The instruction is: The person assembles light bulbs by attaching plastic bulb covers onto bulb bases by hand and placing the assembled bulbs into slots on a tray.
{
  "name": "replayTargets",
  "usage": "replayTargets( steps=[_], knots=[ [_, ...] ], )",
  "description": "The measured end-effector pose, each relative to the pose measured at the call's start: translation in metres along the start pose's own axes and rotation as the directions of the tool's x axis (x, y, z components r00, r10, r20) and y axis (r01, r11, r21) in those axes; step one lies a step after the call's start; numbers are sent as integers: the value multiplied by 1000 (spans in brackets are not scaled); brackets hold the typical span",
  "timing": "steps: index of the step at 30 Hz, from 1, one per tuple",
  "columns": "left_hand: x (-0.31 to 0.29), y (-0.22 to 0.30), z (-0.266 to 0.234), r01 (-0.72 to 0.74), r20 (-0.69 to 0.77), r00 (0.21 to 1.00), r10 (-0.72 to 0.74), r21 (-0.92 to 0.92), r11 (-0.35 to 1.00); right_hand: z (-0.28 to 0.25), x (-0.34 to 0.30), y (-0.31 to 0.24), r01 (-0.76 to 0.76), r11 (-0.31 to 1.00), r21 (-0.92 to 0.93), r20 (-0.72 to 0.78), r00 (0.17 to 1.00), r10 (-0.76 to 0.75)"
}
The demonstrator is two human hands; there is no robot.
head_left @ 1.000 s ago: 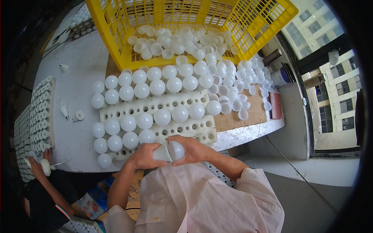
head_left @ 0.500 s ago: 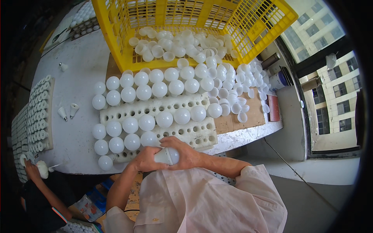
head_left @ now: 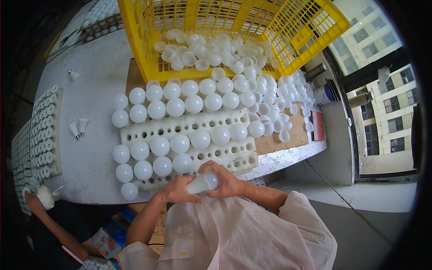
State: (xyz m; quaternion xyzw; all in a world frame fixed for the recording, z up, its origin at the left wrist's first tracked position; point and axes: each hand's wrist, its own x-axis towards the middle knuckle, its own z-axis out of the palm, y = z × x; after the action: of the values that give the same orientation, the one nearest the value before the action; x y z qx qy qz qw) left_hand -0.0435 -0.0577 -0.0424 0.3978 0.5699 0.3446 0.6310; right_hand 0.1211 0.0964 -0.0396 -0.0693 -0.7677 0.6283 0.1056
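Note:
Close in front of my shirt, a light bulb (head_left: 198,185) with a white body and a round frosted cover is held between both hands. My left hand (head_left: 177,190) grips the body end. My right hand (head_left: 226,182) is wrapped round the cover end, its fingers over the dome. Just beyond them lies a white foam tray (head_left: 207,158) with rows of holes, partly filled with round-topped bulbs (head_left: 163,166). A second foam tray (head_left: 173,123) farther back carries two more rows of bulbs.
A yellow plastic crate (head_left: 141,49) of loose frosted covers (head_left: 211,58) stands at the back. More covers spill over cardboard (head_left: 292,137) at right. Two loose bulb bodies (head_left: 74,130) lie left, near trays of bulb bodies (head_left: 45,135). A co-worker's hand (head_left: 33,202) is at far left.
Both hands have shifted slightly right with the bulb, which now tilts more, its cover end up toward the right. The trays and crate also sit a little farther right in view.

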Motion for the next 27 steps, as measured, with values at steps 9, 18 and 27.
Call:
replayTargets(
  steps=[9, 18, 27],
  knots=[
    [-104, -43, -155, -153, -863, 497, -84, -182, 971, -9, 24, 24, -142, 707, -693, -211, 978, -10],
    [-114, -209, -378, 463, -974, -198, -107, -189, 866, 16, 1, 0, -273, 740, -615, -391, 920, 14],
    [-168, -350, -521, 576, -973, -169, -156, -226, 786, -4, -34, 2, -445, 648, -619, -530, 845, 74]
  ],
)
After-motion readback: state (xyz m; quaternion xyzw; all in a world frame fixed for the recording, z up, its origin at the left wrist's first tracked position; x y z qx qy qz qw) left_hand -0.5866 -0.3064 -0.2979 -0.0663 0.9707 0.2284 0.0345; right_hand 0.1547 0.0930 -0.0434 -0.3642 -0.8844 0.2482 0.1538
